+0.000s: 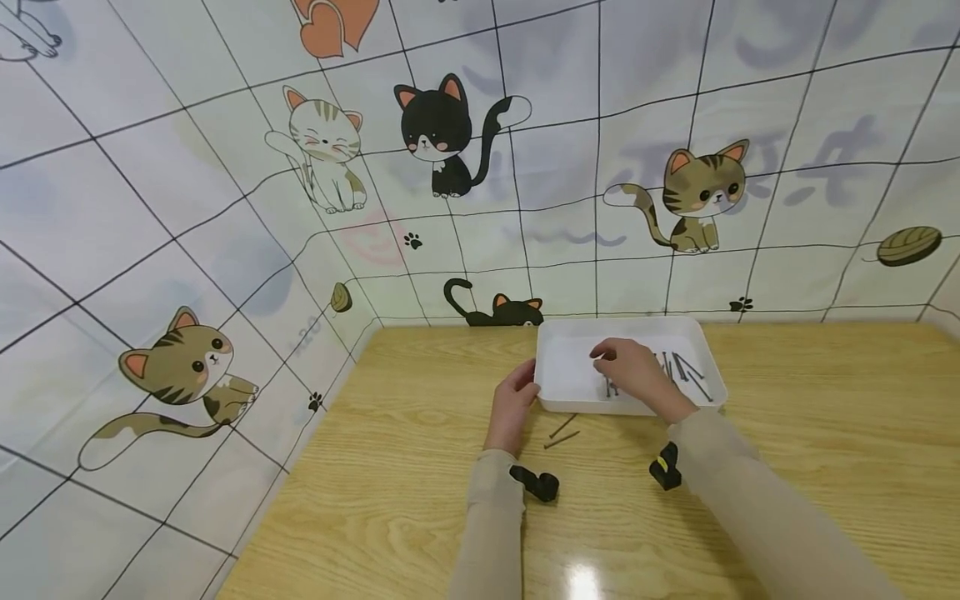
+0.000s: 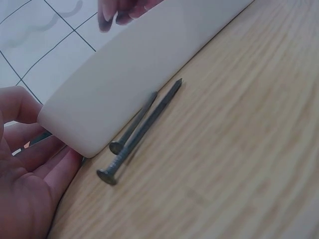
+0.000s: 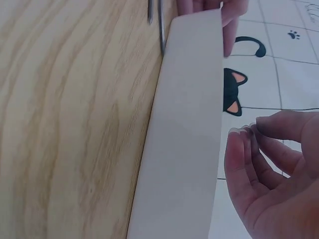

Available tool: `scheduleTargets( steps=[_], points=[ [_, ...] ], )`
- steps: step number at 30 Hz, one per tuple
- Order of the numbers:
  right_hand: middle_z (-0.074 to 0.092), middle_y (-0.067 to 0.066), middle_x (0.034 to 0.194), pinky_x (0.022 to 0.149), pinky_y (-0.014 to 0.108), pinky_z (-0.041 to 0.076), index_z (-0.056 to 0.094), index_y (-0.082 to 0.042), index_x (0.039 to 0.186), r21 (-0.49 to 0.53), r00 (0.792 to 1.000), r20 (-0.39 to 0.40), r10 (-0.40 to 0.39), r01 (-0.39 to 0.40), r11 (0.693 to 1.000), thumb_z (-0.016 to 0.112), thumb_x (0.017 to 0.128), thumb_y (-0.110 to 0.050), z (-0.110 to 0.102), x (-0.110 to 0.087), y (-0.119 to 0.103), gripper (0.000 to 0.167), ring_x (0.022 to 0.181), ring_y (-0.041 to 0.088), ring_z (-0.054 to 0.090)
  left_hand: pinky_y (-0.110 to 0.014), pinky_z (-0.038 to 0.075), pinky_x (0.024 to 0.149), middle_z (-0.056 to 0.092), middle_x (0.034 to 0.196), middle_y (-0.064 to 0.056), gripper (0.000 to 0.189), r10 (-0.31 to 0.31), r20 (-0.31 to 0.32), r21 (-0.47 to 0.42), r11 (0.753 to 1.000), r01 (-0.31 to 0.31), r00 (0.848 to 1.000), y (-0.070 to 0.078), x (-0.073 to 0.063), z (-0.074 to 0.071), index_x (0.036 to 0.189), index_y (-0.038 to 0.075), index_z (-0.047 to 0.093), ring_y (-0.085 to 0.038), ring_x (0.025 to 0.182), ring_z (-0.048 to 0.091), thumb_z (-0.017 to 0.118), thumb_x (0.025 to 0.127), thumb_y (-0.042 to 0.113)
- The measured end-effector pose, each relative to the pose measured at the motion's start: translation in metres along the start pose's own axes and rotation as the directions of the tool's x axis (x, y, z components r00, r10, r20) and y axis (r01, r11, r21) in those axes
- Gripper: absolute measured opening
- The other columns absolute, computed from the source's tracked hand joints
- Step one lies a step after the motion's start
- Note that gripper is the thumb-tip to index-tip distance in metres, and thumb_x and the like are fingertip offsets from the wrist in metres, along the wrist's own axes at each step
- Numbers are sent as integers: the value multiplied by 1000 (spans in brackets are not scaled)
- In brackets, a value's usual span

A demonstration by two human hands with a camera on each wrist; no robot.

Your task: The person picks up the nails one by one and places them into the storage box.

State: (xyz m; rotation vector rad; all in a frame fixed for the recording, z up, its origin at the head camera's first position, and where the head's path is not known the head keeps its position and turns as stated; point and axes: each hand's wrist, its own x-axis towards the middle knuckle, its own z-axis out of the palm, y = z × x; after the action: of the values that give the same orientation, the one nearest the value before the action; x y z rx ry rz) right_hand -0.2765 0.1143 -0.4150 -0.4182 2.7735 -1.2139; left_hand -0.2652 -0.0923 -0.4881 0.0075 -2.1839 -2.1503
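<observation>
A white rectangular tray [image 1: 572,367] lies on the wooden table against the patterned backdrop. My left hand [image 1: 512,407] grips its left end, thumb at the rim and fingers lower along the wall, as the left wrist view shows. Over the tray is my right hand [image 1: 633,371], its fingers bent and the thumb near the fingertips; in the right wrist view nothing shows between them. Several loose nails [image 1: 681,367] lie in the tray's right part, and a few shorter-looking ones [image 1: 609,387] show below the right hand. Two nails [image 2: 142,132] rest on the table beside the tray's front wall.
The wooden table [image 1: 405,433] reaches left, right and toward me. A backdrop [image 1: 555,225] with cartoon cats and grid lines stands directly behind the tray and along the left side. Each wrist carries a small black camera mount [image 1: 542,483].
</observation>
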Motion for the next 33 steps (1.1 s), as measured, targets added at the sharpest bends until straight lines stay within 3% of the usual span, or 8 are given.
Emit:
scheduleTargets(
  steps=[10, 20, 28, 33],
  points=[
    [61, 10, 95, 57, 30, 47, 57, -7, 115, 65, 998, -52, -41, 45, 997, 50, 90, -21, 9, -19, -5, 29, 69, 17, 58, -31, 41, 89, 54, 119, 9, 45, -7, -12, 14, 1000, 7, 1000, 1, 2, -1, 126, 18, 53, -7, 108, 48, 50, 83, 6],
    [61, 10, 88, 62, 32, 50, 57, -6, 113, 167, 996, -78, -50, 62, 984, 51, 89, -21, 18, -39, -8, 29, 73, 19, 59, -32, 40, 90, 54, 120, 6, 45, -8, -3, 1, 1000, 8, 1000, 0, 1, -1, 125, 18, 54, -10, 110, 48, 51, 83, 5],
    [60, 6, 84, 60, 33, 48, 58, -10, 113, 116, 993, -81, -86, 95, 989, 51, 90, -22, 26, -46, -10, 27, 71, 22, 60, -37, 39, 92, 51, 125, -5, 46, -12, 24, -27, 1000, 12, 1000, 18, -10, -3, 128, 8, 49, -18, 114, 46, 50, 83, 0],
    [61, 6, 83, 58, 31, 45, 58, -11, 112, 88, 989, -98, -112, 120, 989, 51, 90, -22, 29, -50, -13, 25, 70, 23, 59, -35, 39, 91, 53, 123, -1, 46, -9, 21, -17, 1000, 10, 1000, 11, -6, -2, 127, 11, 51, -14, 111, 48, 51, 83, 2]
  ],
)
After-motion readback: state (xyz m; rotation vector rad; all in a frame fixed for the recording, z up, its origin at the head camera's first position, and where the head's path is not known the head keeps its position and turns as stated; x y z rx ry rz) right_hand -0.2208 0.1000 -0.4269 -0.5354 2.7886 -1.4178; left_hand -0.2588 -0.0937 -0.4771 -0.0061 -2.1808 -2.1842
